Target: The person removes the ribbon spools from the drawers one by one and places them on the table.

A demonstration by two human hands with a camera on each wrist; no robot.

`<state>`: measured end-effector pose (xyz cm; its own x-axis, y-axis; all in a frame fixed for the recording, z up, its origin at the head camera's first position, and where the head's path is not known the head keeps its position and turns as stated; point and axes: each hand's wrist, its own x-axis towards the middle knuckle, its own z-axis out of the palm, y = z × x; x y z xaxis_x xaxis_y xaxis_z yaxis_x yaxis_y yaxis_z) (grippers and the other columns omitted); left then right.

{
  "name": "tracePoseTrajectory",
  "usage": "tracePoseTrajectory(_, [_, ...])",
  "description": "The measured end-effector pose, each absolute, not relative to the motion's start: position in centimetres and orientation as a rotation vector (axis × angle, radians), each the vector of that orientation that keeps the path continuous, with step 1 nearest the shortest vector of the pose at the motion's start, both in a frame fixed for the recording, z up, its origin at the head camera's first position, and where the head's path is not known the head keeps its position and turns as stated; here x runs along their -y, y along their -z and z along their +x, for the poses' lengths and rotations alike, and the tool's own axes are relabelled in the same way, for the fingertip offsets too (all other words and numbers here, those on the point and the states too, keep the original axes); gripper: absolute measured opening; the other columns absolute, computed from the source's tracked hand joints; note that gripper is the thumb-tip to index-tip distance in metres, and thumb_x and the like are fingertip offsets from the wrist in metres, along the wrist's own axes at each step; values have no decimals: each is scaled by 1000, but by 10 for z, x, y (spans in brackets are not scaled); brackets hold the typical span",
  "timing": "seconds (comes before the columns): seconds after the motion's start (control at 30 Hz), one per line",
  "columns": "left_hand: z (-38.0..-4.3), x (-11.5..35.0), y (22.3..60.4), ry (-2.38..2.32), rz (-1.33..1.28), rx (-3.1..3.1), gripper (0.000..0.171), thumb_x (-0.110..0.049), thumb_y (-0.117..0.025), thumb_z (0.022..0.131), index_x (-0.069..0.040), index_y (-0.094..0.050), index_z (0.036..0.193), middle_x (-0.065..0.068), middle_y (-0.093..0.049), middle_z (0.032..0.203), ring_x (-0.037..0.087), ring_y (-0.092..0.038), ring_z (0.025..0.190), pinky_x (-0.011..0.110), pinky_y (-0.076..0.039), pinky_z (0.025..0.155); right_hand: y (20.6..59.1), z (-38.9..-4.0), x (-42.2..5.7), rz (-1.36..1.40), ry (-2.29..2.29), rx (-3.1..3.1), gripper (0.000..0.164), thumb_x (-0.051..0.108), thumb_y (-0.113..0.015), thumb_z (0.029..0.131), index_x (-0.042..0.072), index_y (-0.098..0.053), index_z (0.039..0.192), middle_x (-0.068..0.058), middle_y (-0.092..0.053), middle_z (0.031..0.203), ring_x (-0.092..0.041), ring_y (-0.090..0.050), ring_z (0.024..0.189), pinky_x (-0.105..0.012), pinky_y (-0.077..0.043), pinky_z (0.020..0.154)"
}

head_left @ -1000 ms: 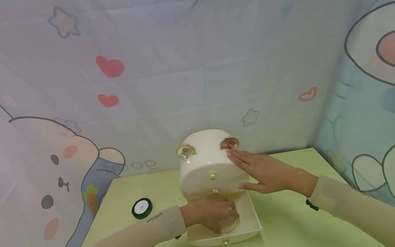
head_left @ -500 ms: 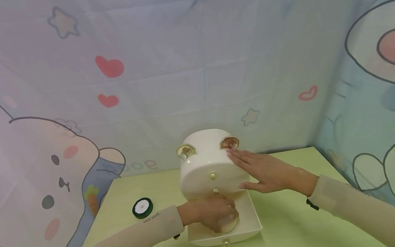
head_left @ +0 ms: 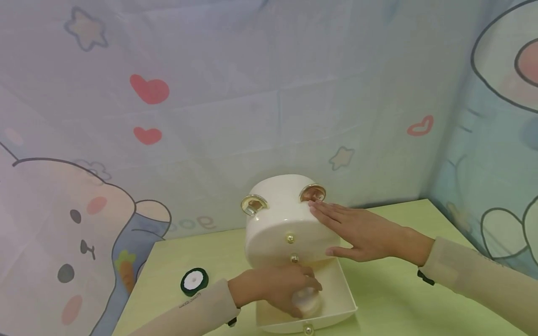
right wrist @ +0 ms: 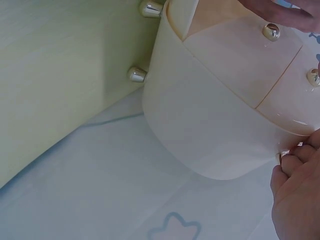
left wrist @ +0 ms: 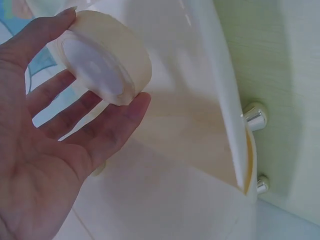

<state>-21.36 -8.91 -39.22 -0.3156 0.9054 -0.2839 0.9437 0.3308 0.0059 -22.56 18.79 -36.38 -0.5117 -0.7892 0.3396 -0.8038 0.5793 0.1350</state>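
My left hand (head_left: 275,285) is inside the pulled-out lower drawer (head_left: 339,298) of a small white cabinet (head_left: 282,189). Between its thumb and fingers it grips a cream ribbon roll (left wrist: 120,45) with a pale centre; in the head view the fingers partly cover this roll (head_left: 308,302). With mostly straight fingers, my right hand (head_left: 365,231) rests against the cabinet's upper right side, its fingertips close to one of two gold ear-shaped rings (head_left: 313,193). The right wrist view catches the same hand (right wrist: 300,185) at its right edge.
A dark green spool with a white centre (head_left: 194,281) lies on the light green table (head_left: 222,247), left of the cabinet. Gold knobs (head_left: 290,238) stick out from the cabinet front. A printed cloth (head_left: 218,116) hangs close behind the table.
My left hand has drawn slightly left and back within the drawer, and more of the ribbon roll shows beneath its fingers. The right hand stays in place against the cabinet.
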Motion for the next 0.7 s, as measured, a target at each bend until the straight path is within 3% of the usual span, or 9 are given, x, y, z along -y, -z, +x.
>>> tracePoseTrajectory(0.5, [-197,121,358,87,1532,-2466,61,-35,-85,84,-19,-65,139,-2,-65,134,9,-62,122,19,-49,106,364,-226,-187,1292,-63,2449,91,58,-54,104,5,-18,168,-12,-23,176,-28,-35,159,-43,-44,121])
tracePoseTrajectory(0.7, [-184,135,351,136,1509,-2523,63,-35,-86,82,-20,-64,140,-3,-65,130,9,-62,116,21,-51,102,363,-225,-188,1300,-63,2441,90,57,-55,104,5,-19,167,-13,-25,175,-29,-36,158,-43,-45,120])
